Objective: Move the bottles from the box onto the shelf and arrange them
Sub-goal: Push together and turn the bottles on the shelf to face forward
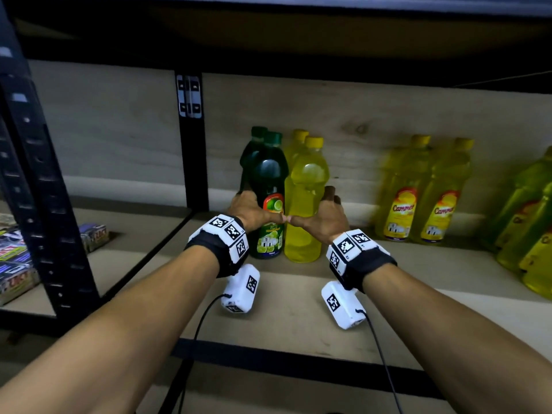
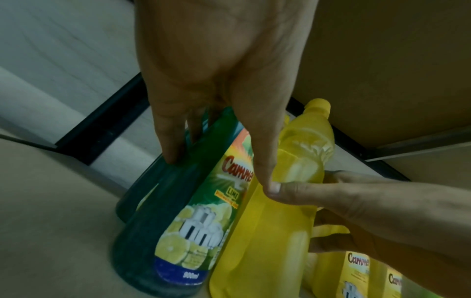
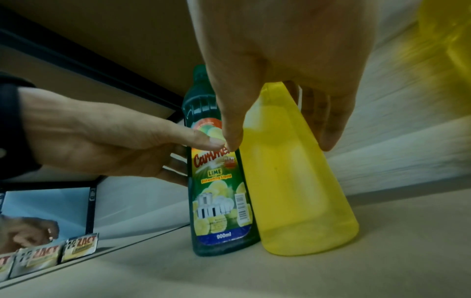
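Both hands on the front bottle pair, center frame on the shelf.
We're wrapping the left hand around the green bottle and the right hand around the yellow bottle, fingers curled round the far sides, thumbs meeting in front. Both bottles are standing upright, touching, with a matching pair right behind. More yellow bottles are sitting toward frame right.

Two green bottles and at least six yellow bottles.
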